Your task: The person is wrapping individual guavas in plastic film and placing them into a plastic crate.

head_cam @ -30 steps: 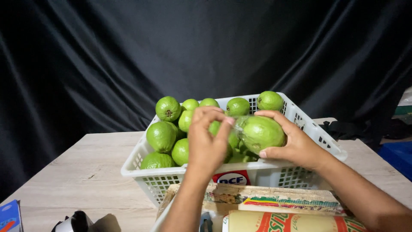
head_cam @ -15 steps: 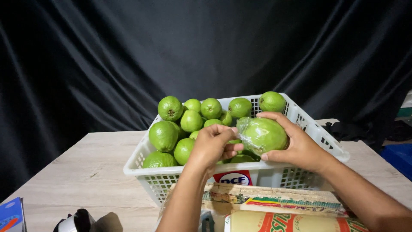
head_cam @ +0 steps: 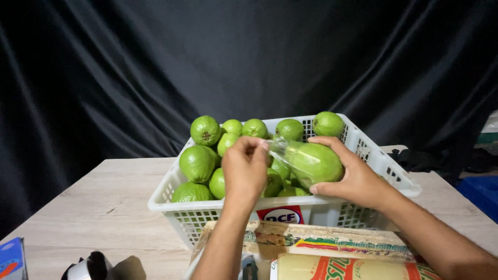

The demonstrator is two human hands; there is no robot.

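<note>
- The step in hand looks like the wrapping of one green fruit in clear plastic film; the fruit is held above the white basket, over its front right part, not resting among the others
- The right hand cups the wrapped fruit from the right and beneath, fingers curled over its top and thumb below; it is closed on the fruit
- The left hand is pinched shut on the loose end of the film at the fruit's left tip, fingertips bunched together; the film looks gathered and drawn out there
- As a judgement, the next move calls for a steady hold by the right hand while the left works the gathered film tight without tearing it; the film is thin, so the pull wants to be gentle
- The basket is a slotted white plastic one on the pale wooden counter; it holds a heap of bare green fruits, piled to the rim at the back and left; whether any of them is wrapped I cannot tell
- Just in front of the basket lies a long box with coloured print, and a roll partly in view at the bottom edge
- At the lower left corner a blue object and a dark and white item are cut off by the edge; too little shows to name them
</note>
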